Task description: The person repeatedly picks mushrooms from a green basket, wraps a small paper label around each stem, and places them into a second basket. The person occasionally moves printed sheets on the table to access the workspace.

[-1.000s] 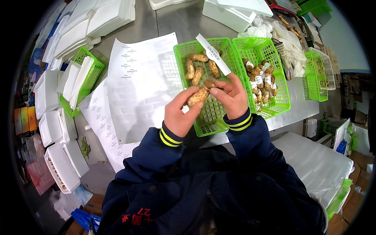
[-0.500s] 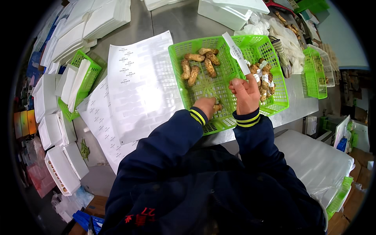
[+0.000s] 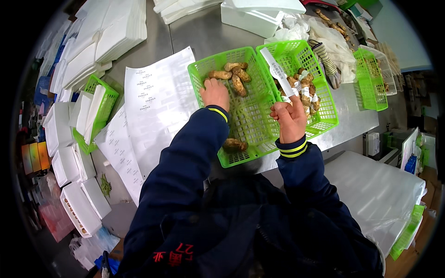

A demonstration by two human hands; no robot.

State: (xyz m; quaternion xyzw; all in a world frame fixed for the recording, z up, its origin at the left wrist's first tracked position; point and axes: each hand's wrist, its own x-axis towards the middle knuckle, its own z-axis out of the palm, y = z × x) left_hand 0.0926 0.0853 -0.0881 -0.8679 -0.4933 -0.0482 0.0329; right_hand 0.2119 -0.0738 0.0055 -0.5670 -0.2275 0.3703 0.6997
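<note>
My right hand (image 3: 289, 118) pinches one end of a white label strip (image 3: 273, 65), which stands up over the divide between two green baskets. My left hand (image 3: 215, 94) reaches into the left basket (image 3: 252, 116) at its left side. Its fingers curl downward; the fingertips and whatever they hold are hidden. Just beyond it lie several bare brown mushrooms (image 3: 238, 85), thick and elongated. One more mushroom (image 3: 235, 145) rests at the near end of this basket. In the right basket (image 3: 330, 104) are several mushrooms (image 3: 306, 90) wrapped with white label bands.
Left of the baskets lie sheets of labels (image 3: 155, 102). Foam trays (image 3: 121, 34) are stacked at the far left, near a smaller green basket (image 3: 109, 99). A white foam box (image 3: 252, 21) stands behind; a striped glove (image 3: 327, 65) lies right of the baskets.
My left hand has left the mushroom at the near end of the left basket and moved up and left to the others. My right hand still holds the label strip.
</note>
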